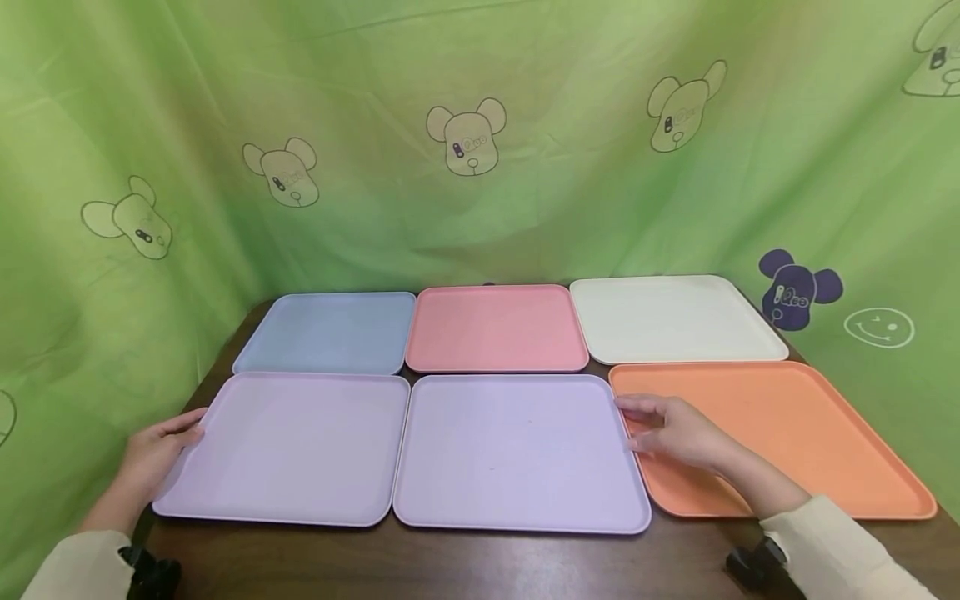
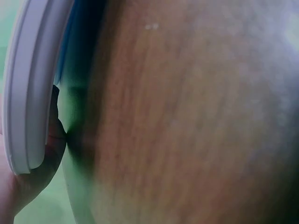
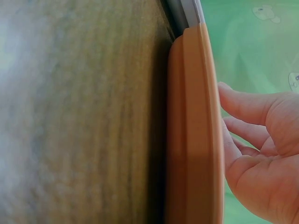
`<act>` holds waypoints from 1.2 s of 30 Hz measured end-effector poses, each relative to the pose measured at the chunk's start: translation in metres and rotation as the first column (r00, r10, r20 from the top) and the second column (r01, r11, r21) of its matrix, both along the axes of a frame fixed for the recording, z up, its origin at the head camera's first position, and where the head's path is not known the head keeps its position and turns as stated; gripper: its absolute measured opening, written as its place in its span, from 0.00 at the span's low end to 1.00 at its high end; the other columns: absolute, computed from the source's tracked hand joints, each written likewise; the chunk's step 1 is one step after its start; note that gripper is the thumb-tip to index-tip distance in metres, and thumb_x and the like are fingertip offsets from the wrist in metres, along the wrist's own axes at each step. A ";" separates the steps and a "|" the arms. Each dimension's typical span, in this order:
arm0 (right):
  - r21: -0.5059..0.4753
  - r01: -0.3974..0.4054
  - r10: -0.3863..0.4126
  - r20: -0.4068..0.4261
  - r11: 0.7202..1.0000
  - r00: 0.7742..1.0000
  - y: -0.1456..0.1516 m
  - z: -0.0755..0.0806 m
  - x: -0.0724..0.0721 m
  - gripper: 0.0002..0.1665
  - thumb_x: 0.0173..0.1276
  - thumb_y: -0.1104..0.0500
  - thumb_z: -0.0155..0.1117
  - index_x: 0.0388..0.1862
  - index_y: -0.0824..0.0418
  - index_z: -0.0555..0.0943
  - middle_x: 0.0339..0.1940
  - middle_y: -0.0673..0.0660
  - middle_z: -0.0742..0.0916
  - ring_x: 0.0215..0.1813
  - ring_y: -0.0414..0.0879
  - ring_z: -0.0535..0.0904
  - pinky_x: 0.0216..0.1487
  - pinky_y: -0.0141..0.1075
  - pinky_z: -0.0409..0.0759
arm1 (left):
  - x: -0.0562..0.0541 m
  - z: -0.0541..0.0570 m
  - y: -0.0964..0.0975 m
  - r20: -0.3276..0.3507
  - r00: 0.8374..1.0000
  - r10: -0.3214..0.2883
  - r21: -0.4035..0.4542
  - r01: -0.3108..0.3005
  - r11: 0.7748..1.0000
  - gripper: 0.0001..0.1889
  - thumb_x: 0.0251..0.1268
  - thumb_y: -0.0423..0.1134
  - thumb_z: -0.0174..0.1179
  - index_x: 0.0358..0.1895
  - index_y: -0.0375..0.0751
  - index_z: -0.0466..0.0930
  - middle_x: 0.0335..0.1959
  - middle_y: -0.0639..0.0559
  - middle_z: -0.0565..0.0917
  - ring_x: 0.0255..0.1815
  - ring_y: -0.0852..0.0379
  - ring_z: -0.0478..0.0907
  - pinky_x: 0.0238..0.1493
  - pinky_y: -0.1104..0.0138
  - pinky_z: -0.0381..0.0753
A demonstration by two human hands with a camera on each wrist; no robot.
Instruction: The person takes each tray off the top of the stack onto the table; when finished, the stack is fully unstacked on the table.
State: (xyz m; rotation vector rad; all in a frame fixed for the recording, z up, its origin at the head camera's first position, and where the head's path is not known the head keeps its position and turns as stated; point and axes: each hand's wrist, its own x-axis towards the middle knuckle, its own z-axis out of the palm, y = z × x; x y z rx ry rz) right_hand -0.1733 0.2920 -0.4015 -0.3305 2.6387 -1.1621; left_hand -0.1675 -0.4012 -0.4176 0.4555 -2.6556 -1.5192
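My left hand point(image 1: 153, 454) is at the outer edge of the left lilac tray point(image 1: 288, 450), gripping it with the thumb at the rim. In the left wrist view, the tray point(image 2: 30, 88) edge runs between parts of the hand point(image 2: 51, 149), with some of it under the tray. My right hand point(image 1: 678, 429) reaches over the orange tray point(image 1: 810, 450), its fingertips and thumb touching the right rim of the middle lilac tray point(image 1: 517, 454). The right wrist view shows that hand point(image 3: 266, 140) with loosely extended fingers above the orange tray's side point(image 3: 194, 130).
Behind these, a blue tray point(image 1: 330, 333), a pink tray point(image 1: 495, 329) and a white tray point(image 1: 675, 321) form a back row. All rest on a brown wooden table point(image 1: 450, 562). A green curtain point(image 1: 375, 208) printed with bear heads hangs around the back and sides.
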 end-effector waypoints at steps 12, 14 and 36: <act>-0.004 0.008 -0.008 0.017 1.000 1.000 -0.002 0.000 -0.001 0.36 0.60 0.64 0.71 0.66 0.70 0.71 0.63 0.68 0.77 0.67 0.66 0.67 0.61 0.56 0.69 | -0.004 -0.002 -0.001 0.020 0.999 -0.035 -0.091 0.037 0.995 0.24 0.68 0.42 0.61 0.61 0.30 0.75 0.38 0.66 0.82 0.34 0.80 0.69 0.35 0.77 0.72; -0.002 0.008 -0.008 0.018 1.000 1.000 -0.003 0.000 0.000 0.36 0.59 0.64 0.71 0.66 0.70 0.72 0.63 0.68 0.77 0.67 0.66 0.67 0.61 0.56 0.69 | -0.004 -0.003 -0.002 0.032 0.999 -0.040 -0.108 0.044 0.993 0.24 0.68 0.41 0.61 0.62 0.29 0.73 0.40 0.62 0.83 0.35 0.80 0.68 0.35 0.77 0.72; -0.005 -0.006 0.006 -0.015 1.000 1.000 0.000 -0.002 0.000 0.36 0.59 0.65 0.71 0.66 0.71 0.71 0.62 0.68 0.78 0.64 0.64 0.71 0.57 0.51 0.74 | -0.008 -0.007 -0.003 0.014 0.992 -0.123 -0.200 0.123 0.972 0.25 0.65 0.33 0.61 0.64 0.25 0.70 0.55 0.34 0.79 0.37 0.85 0.65 0.36 0.78 0.73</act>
